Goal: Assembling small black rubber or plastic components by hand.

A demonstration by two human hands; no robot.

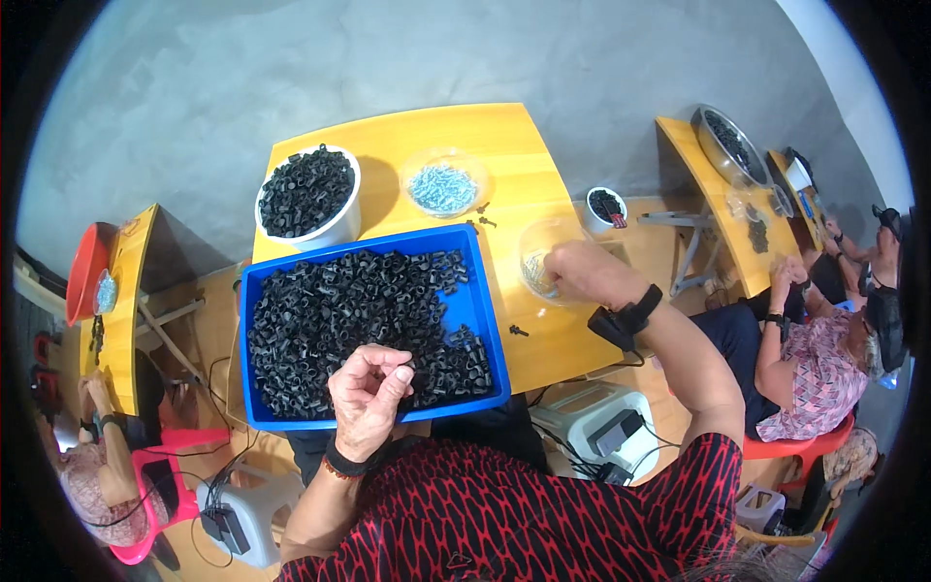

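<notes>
My left hand (369,393) is over the near edge of a blue tray (499,393), its thumb and fingers pinched together. Whatever it holds does not show against the small black plastic fittings (335,310) heaped in the tray. My right hand (593,274) dips into a clear plastic bowl (551,231) on the right of the table, fingers curled and tips hidden. Small pale pieces (535,274) lie in that bowl beside the fingers. Farther back, another clear bowl holds pale blue screw-like pieces (442,187).
A white bucket (354,209) of black fittings stands behind the tray. Loose dark pieces (519,331) lie on the yellow table (524,145). A smaller white bucket (593,225) stands beyond its right edge. People work at side tables; a white stool (592,407) carries a device and cables.
</notes>
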